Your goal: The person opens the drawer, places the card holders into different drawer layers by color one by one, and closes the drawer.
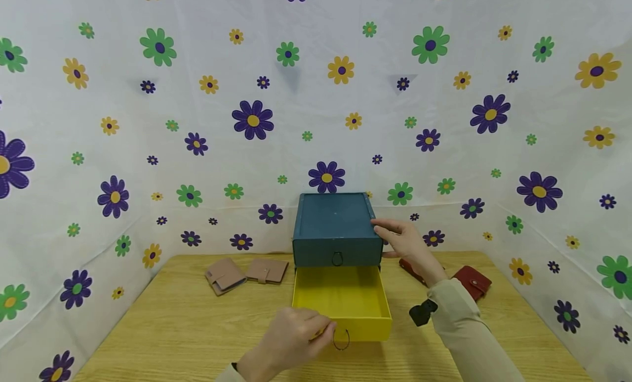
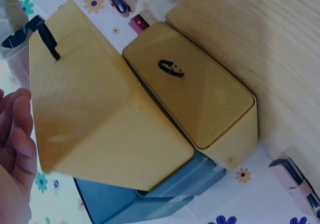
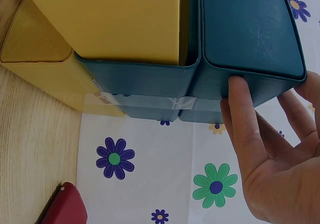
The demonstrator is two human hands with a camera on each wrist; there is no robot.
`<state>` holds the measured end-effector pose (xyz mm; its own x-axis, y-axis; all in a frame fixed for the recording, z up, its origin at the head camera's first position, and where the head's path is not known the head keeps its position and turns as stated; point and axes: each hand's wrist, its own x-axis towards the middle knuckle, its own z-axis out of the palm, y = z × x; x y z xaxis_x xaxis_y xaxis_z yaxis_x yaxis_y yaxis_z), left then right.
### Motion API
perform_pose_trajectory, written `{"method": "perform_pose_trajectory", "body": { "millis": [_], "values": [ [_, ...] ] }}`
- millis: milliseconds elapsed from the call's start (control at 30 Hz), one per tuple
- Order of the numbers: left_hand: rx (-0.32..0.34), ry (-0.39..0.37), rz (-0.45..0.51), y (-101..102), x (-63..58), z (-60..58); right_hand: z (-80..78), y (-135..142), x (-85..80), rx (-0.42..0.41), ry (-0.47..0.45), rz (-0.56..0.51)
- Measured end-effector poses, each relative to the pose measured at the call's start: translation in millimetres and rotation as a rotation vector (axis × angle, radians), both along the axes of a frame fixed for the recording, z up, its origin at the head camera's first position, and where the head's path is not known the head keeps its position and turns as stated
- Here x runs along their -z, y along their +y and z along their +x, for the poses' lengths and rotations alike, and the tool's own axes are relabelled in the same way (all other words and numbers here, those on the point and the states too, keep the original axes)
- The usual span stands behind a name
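Yellow drawer [image 1: 369, 328], standing out beneath the blue box [image 1: 334, 214]; left hand [image 1: 294, 336] in front, fingers curled, hold indiscernible from here; right hand [image 1: 406, 242] at the box's right side, fingers apart, best bracing it for a level slide.

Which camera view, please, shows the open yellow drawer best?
The head view, where the open yellow drawer shows its interior and front. The left wrist view shows its outer faces and pull loop, not the interior; the right wrist view shows mainly part of its outside.
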<state>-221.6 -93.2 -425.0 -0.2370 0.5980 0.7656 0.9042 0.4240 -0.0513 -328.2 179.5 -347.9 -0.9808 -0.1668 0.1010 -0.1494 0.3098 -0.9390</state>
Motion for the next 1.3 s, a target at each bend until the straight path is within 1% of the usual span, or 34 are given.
{"method": "perform_pose_trajectory", "body": {
  "millis": [100,300,500,633,800,1033,1233,1300],
  "values": [
    [-0.016,-0.008,0.021,-4,-4.7,-2.2,0.8,0,-0.4,-0.001,-0.008,-0.006],
    [-0.081,0.015,0.05,-15,-12.5,-10.0,0.5,0,-0.3,0.0,-0.011,-0.008],
    [-0.098,0.036,0.109,-27,-15.2,-24.1,-1.0,0,-1.7,-0.001,0.003,0.009],
    [-0.14,0.042,0.157,-38,-15.1,-34.8,-1.1,0,-1.5,-0.004,0.003,0.001],
    [-0.168,0.023,0.209,-50,-12.1,-45.1,-0.1,-1,0.3,0.003,-0.003,0.014],
    [-0.247,-0.037,0.204,-67,-1.7,-56.6,-0.6,0,1.8,-0.004,0.007,-0.001],
    [-0.292,0.003,0.193,-82,8.4,-71.7,-0.1,-1,1.3,-0.001,0.002,0.009],
    [-0.317,-0.013,0.181,-87,12.9,-77.2,0.4,0,1.2,0.0,0.004,0.016]
  ]
}}
